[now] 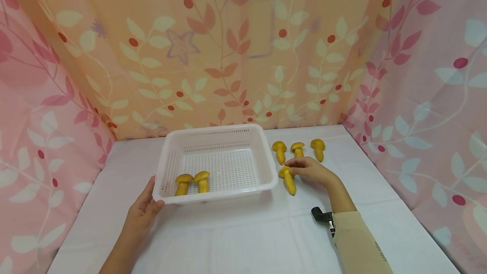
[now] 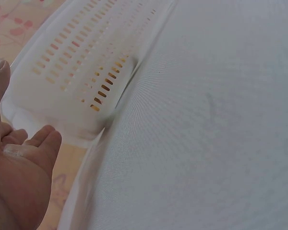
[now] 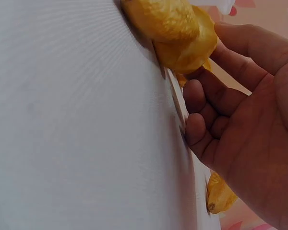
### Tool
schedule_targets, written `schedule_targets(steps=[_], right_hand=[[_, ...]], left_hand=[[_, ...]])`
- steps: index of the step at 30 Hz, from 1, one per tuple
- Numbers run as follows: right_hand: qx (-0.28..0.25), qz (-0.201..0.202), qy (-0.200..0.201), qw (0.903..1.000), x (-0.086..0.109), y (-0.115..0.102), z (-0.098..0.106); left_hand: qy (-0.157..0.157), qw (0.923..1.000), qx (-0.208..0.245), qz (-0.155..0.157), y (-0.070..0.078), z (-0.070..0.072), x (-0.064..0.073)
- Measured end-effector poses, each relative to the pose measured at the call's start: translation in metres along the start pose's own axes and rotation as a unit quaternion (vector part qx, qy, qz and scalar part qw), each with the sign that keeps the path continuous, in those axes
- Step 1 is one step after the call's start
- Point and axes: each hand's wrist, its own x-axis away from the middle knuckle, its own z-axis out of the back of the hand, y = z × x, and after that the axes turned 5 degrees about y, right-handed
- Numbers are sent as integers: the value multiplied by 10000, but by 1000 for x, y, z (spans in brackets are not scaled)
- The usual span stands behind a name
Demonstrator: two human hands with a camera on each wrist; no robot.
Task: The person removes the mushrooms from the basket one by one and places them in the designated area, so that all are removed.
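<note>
A white plastic basket [image 1: 220,194] holds two yellow toy mushrooms, a left one [image 1: 183,184] and a right one [image 1: 202,182], side by side near its front wall. My left hand [image 1: 140,215] holds the basket's front left corner, thumb and fingers on either side of it. To the right of the basket, my right hand [image 1: 311,169] pinches the cap of another yellow toy mushroom [image 1: 290,183], its stem pointing toward me. In the right wrist view this mushroom [image 3: 182,38] lies close to the table, and my ring and little fingers are curled.
Behind my right hand lie three more yellow mushrooms: a left one [image 1: 279,151], a middle one [image 1: 297,149] partly hidden by my hand, and a right one [image 1: 318,149]. White cloth [image 1: 236,240] covers the table, and leaf-patterned curtains [image 1: 228,54] enclose it.
</note>
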Motion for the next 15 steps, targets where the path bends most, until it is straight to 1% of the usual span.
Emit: schedule_targets(steps=[4,9,12,15], right_hand=[[-22,-17,55,10000,2,-3,3],[-72,-51,185,9998,5,-10,6],[61,51,359,9993,7,-15,8],[157,297,595,9977,9,-24,10]], left_hand=[[6,10000,0,43,1,0,1],[-18,9999,107,-62,-1,0,0],[-3,9998,139,-156,-4,0,-1],[11,9997,76,-222,-5,1,-2]])
